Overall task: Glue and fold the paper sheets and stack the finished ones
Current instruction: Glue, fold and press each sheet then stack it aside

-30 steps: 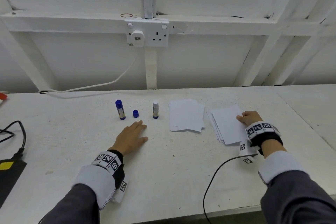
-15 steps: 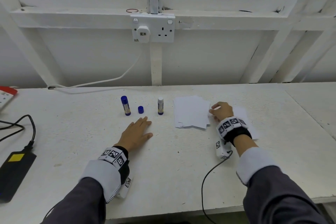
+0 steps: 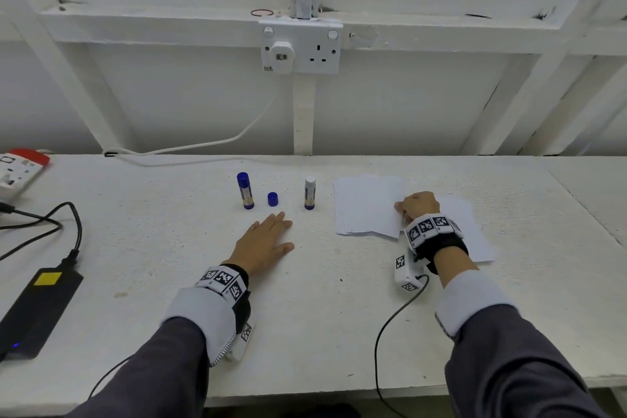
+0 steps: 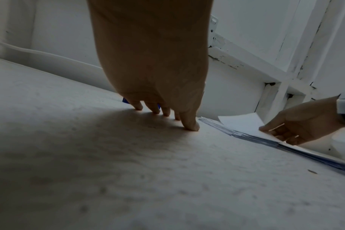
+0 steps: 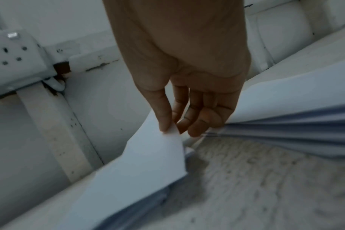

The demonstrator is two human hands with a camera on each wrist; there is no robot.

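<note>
The right hand (image 5: 189, 99) is pinching one paper sheet (image 5: 148, 158) over the left pile (image 3: 368, 205) while the left hand (image 3: 263, 243) is lying flat, holding nothing – gluing and folding are seemingly yet to begin on it – with the uncapped glue stick (image 3: 309, 193) standing untouched

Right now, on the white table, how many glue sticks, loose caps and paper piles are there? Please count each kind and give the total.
Glue sticks: 2, one capped and one uncapped
Loose blue caps: 1
Paper piles: 2, left pile and right pile
Total: 5
</note>
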